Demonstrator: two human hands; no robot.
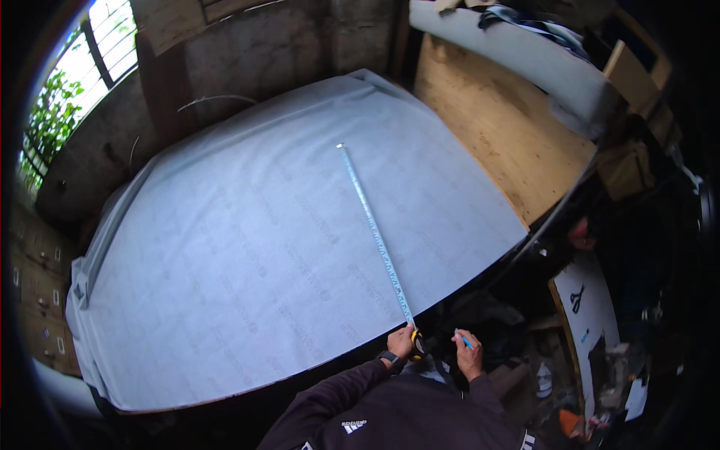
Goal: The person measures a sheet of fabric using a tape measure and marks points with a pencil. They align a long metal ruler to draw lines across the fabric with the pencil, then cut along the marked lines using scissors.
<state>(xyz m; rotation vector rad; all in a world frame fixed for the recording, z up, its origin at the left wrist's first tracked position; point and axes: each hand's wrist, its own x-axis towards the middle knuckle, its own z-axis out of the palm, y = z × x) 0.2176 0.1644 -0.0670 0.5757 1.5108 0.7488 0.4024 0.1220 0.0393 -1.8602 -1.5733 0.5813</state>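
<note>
- The left hand (400,342) grips the black-and-yellow tape measure (418,345), at the near edge of the pale sheet (225,285); a dark watch (391,361) sits on its wrist.
- The metal blade (379,240) runs from that hand, away and slightly leftward, flat across the sheet to its hooked end.
- The right hand (470,354), just right of the case, is closed around a blue pen (465,340).
- Beyond both hands, the sheet covers much of the bench (502,127), its bare wood lying ahead and to their right.
- Right of the right hand, dark scissors (577,298) lie on a white panel (589,319).
</note>
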